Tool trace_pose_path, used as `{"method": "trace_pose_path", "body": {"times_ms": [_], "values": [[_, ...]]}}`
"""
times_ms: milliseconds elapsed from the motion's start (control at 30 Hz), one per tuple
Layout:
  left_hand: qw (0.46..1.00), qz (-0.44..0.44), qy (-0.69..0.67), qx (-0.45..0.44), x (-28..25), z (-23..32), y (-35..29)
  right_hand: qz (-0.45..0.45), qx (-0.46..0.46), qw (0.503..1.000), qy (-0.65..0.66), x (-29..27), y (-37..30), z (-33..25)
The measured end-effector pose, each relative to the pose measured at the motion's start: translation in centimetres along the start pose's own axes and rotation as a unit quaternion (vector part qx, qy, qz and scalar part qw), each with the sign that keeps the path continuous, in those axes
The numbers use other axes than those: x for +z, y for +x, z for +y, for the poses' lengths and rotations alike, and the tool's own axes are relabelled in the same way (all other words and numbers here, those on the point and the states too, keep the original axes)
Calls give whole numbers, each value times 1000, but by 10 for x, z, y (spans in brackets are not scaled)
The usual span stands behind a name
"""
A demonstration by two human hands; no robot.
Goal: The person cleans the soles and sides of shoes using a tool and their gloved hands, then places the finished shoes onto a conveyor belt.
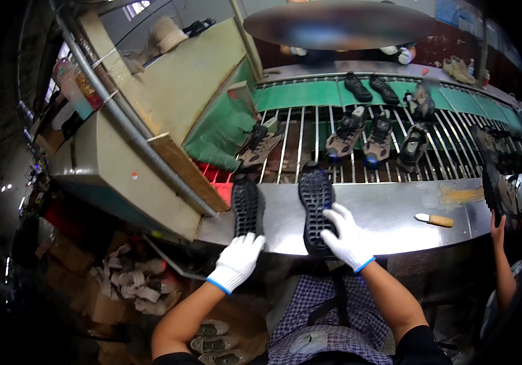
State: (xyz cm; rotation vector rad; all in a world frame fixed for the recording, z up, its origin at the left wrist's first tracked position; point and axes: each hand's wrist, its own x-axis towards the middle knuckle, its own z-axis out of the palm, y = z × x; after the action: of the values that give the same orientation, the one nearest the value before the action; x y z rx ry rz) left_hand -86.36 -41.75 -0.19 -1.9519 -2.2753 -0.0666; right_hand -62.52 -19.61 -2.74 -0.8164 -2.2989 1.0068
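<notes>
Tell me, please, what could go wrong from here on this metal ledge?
The right black sole reaches the near edge of the metal ledge, so it might slip off. The knife-like tool lies loose on that ledge, so the right hand could knock it when moving sideways.

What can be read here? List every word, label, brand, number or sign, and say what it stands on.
No text can be read.
Left sole and right sole: grid pattern, no legible lettering.
Patch on the apron: any marking is too blurred to read.
Orange spot on the cabinet: too small to tell if it bears text.
Knife: none readable.
</notes>
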Motion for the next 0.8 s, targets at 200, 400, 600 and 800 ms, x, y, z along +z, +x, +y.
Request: {"method": "trace_pose_path", "body": {"times_ms": [200,400,600,800], "values": [[991,130,-18,27,-20,11,6,-48,-81,995,36,2,1,22],[911,274,-301,-63,39,47,67,-49,66,996,37,-26,78,32],[862,286,-368,-201,82,50,84,60,34,973,-220,-83,211,53],[916,312,-220,-119,47,53,93,81,31,936,-340,-108,316,83]]}}
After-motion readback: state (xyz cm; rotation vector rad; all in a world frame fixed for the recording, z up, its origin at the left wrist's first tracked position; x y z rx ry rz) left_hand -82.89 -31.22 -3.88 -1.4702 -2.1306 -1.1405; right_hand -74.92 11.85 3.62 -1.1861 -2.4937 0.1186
